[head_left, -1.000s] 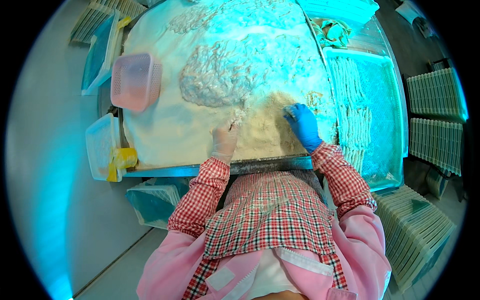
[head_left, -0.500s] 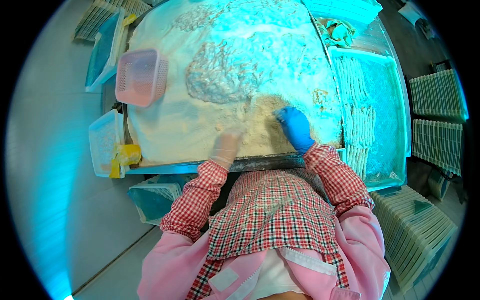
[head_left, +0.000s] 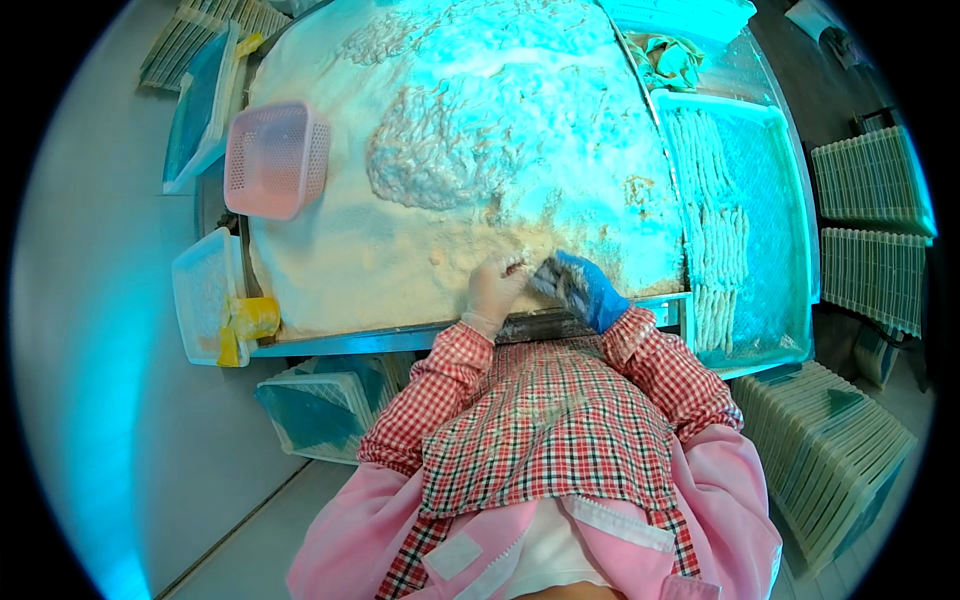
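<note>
My left hand, in a pale thin glove, has its fingers curled in near the table's front edge. Just right of it, almost touching, is my right hand in a blue glove dusted with white powder, its fingers bent together. Whatever is between the fingertips is too small to make out. Both hands are over pale flour-like powder spread across the worktable. Beyond them lies a wet-looking heap of greyish strips, partly coated with powder. To the right, a shallow tray holds rows of white coated strips.
A pink perforated basket sits on the table's left side. White trays with yellow tape flank the left edge. Stacked trays stand at the lower right, and a crumpled cloth lies beyond the right tray.
My hands have come together and nearer to the table's front edge: the left moved right, the right drew back. My right glove's fingers now show more powder.
</note>
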